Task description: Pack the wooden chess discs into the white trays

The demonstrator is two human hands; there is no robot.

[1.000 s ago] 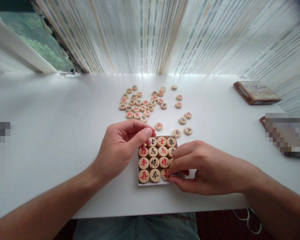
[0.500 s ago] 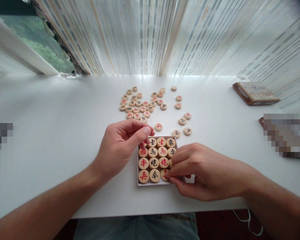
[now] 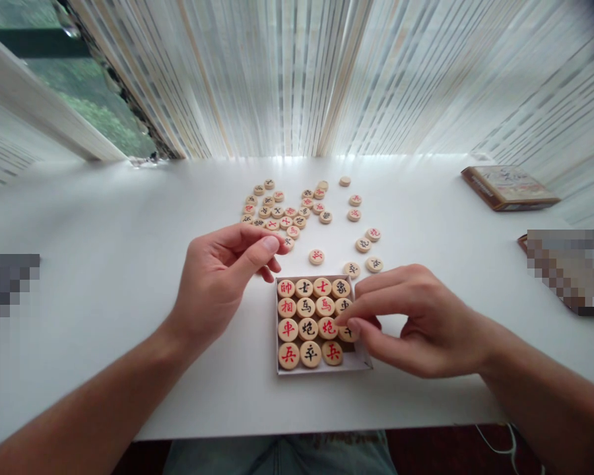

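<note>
A shallow white box (image 3: 364, 363) lies on the white table (image 3: 129, 264), packed with rows of round wooden chess pieces (image 3: 307, 328) marked in red and black. My right hand (image 3: 420, 323) is closed in a pinch on a chess piece (image 3: 347, 332) in the box's right column. My left hand (image 3: 218, 277) hovers just left of the box's far left corner, thumb and fingers curled together, with nothing visible in them. A red-marked piece (image 3: 286, 287) sits in that corner. Several loose pieces (image 3: 277, 211) lie scattered farther back.
A flat brown box (image 3: 507, 187) lies at the far right. Blurred patches sit at the right edge (image 3: 569, 270) and left edge (image 3: 4, 284). Striped curtains (image 3: 327, 72) hang behind the table. The table's front edge runs just below the box.
My left hand lifted off the box's far left corner and moved left, leaving a red-marked piece there. My right hand shifted from the near right corner up to the third row.
</note>
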